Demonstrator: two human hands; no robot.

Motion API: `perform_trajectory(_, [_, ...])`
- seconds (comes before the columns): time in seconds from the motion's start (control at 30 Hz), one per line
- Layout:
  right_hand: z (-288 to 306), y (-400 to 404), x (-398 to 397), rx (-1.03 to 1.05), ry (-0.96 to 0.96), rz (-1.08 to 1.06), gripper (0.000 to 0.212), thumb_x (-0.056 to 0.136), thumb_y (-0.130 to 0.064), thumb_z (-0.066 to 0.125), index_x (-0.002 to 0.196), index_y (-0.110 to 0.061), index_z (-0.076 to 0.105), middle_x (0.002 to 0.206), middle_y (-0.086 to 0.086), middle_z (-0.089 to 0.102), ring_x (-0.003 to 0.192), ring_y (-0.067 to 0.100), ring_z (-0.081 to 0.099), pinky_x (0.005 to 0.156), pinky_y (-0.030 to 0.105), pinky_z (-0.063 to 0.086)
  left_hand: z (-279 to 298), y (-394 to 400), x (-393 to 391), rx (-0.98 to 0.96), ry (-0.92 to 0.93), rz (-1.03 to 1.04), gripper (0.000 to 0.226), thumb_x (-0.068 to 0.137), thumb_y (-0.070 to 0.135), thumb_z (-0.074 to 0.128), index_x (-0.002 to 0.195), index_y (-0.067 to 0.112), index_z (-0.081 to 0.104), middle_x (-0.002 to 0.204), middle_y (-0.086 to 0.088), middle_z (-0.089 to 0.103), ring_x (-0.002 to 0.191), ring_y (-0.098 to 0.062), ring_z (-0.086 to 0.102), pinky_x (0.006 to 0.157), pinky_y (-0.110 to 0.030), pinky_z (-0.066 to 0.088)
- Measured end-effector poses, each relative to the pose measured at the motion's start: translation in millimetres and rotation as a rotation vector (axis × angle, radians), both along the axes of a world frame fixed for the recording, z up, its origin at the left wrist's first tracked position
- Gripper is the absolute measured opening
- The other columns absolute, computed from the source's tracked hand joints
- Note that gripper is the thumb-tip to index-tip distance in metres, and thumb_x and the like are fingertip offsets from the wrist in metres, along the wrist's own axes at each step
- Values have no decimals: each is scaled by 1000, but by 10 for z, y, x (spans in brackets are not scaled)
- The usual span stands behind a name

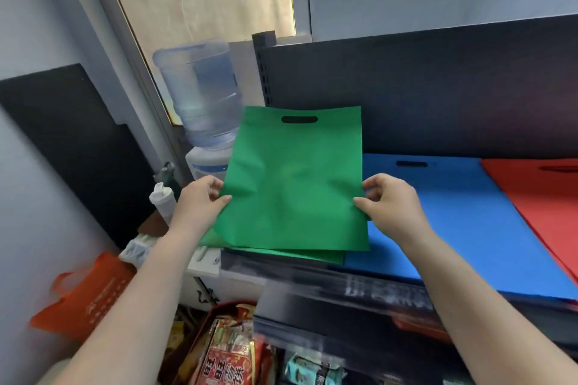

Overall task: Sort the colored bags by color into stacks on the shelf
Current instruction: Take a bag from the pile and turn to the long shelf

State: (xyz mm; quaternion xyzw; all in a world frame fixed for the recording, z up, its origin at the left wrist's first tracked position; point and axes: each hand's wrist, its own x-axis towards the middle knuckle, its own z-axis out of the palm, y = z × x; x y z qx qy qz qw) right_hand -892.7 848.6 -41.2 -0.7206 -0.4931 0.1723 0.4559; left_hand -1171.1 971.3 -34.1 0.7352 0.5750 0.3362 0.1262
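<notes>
The person is standing at the shelf [312, 278] and holding a green bag [297, 178] out flat in front of them, its cut-out handle pointing away toward twelve o'clock. The left hand [200, 200] is pinching the bag's edge at nine o'clock, thumb lying on top and the fingers tucked beneath; the right hand [391, 203] is pinching the opposite edge at three o'clock the same way. The bag is hovering tilted, its far end raised toward the shelf's dark back panel [453, 87], its near end hanging just over the green stack [281, 255] lying on the shelf at six o'clock from it.

Just beside that, at three o'clock, a blue stack [453, 222] is lying flat, and farther on in the same direction a red stack [531, 191] is touching or overlapping the blue one's edge and running out of view. So three colours are already sitting in their own piles, and I judge the sorting to be well under way. This green bag is looking ready to be laid down and squared on its pile. How many bags are waiting unsorted I cannot tell; none are showing from here.

Off the shelf, at nine o'clock, a water bottle [200, 87] is sitting upside down on its dispenser [203, 166], and at seven o'clock an orange bag [84, 297] is lying low beside the shelf.
</notes>
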Motion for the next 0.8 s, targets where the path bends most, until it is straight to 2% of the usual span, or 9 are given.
perform_trajectory(0.1, [-75, 132, -136, -139, -145, 2, 28, 88, -18, 65, 114, -9, 60, 93, 1, 62, 92, 20, 56, 72, 26, 41, -120, 202, -98, -88, 100, 3, 19, 80, 13, 74, 82, 16, 55, 78, -1, 56, 78, -20, 53, 70, -27, 37])
perform_trajectory(0.2, [-143, 206, -216, -318, -289, -1, 38, 88, -20, 65, 121, -4, 55, 114, 10, 62, 106, 28, 56, 83, 36, 50, -213, 318, -158, -192, 169, 12, 17, 80, 17, 74, 85, 17, 58, 82, -1, 58, 79, -20, 55, 73, -30, 45])
perform_trajectory(0.3, [-174, 230, -254, -416, -403, -22, 42, 88, -23, 64, 123, -6, 52, 123, 10, 57, 111, 30, 55, 86, 42, 51, -278, 370, -172, -229, 184, 12, 19, 80, 21, 74, 94, 14, 62, 79, 5, 55, 79, -18, 54, 72, -29, 42])
perform_trajectory(0.43, [-178, 276, -262, -433, -468, -40, 34, 89, -26, 61, 119, -9, 56, 120, 7, 59, 107, 28, 56, 81, 39, 51, -302, 435, -124, -231, 181, 6, 24, 82, 22, 73, 102, 11, 65, 84, 3, 56, 82, -17, 53, 74, -28, 41])
perform_trajectory(0.6, [-146, 292, -268, -456, -528, -32, 25, 91, -25, 57, 113, -14, 61, 115, 4, 61, 103, 25, 58, 75, 34, 50, -194, 461, -93, -260, 295, -2, 30, 86, 27, 68, 111, 12, 61, 111, -6, 62, 98, -22, 56, 87, -35, 48])
perform_trajectory(0.8, [90, 139, -91, -290, -598, -64, 30, 93, -27, 51, 121, -20, 58, 119, 0, 60, 108, 25, 54, 72, 30, 40, 204, 269, 278, 0, 514, -43, 35, 92, 33, 55, 121, 14, 56, 124, -7, 56, 111, -28, 53, 90, -40, 44])
